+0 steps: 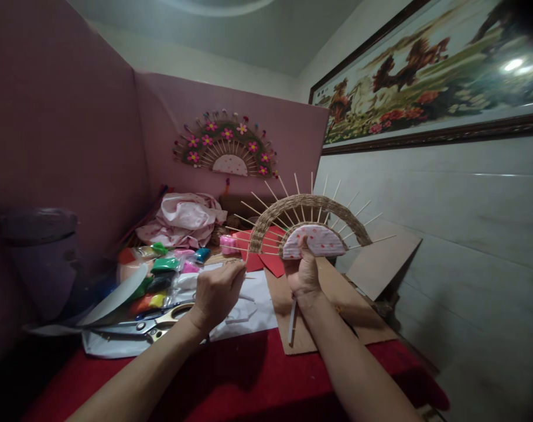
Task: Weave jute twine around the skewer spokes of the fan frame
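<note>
A fan-shaped craft (313,241) is held up over the table, with thin wooden sticks radiating through a woven straw arc (288,204) and a white, pink-spotted half-round at its base. My right hand (305,274) grips that half-round from below, thumb on its front. At the fan's lower left end, my left hand (220,290) is closed, fingertips pinched by the straw arc's end; a thin strand or stick shows at the fingertips, too small to name for sure. On the pink board behind hangs a similar fan (229,146) with pink flowers.
Scissors (154,327) and colored clay packets (163,266) lie at the left, near a purple container (44,264). Cardboard (349,305), red paper (273,264) and white sheets rest on the red cloth (231,381). Crumpled pink fabric (187,214) sits behind.
</note>
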Demonstrator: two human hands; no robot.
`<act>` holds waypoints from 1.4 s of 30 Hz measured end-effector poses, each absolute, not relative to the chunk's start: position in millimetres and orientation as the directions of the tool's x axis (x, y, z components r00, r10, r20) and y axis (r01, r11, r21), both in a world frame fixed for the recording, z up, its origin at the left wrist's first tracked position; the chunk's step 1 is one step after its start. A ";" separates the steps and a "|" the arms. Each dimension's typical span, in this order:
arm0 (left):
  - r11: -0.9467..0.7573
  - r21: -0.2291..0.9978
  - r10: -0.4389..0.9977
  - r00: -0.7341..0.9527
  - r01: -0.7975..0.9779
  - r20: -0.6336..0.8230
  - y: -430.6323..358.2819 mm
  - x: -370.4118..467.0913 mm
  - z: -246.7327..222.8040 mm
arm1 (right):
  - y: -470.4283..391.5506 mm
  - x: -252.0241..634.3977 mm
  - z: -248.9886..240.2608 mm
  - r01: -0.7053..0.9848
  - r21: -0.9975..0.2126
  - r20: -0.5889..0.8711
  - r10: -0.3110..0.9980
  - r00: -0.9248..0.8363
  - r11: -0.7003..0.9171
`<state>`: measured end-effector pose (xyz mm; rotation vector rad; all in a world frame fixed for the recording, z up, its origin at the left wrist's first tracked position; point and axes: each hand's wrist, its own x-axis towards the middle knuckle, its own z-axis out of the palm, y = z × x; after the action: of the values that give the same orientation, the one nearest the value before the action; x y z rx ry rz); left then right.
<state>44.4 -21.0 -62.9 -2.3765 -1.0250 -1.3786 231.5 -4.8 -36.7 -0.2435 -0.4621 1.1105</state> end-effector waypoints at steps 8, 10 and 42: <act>-0.774 0.109 0.372 0.308 0.623 0.876 -21.3 44.9 -59.7 | -2.2 231.4 -40.3 -0.807 -0.440 0.202 0.918 0.340 0.395; -0.786 0.114 0.352 0.289 0.608 0.890 -21.4 45.5 -59.2 | -2.0 230.8 -41.8 -0.805 -0.447 0.203 0.920 0.334 0.391; -0.469 0.876 0.875 0.071 -0.115 0.478 -6.9 48.7 -50.4 | -12.9 227.2 -38.4 -0.895 -0.416 0.120 0.985 0.120 0.160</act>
<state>48.7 -6.9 -50.4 -2.6494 -1.3680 -2.6434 227.2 -12.9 -38.4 -0.2665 -0.4086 1.3971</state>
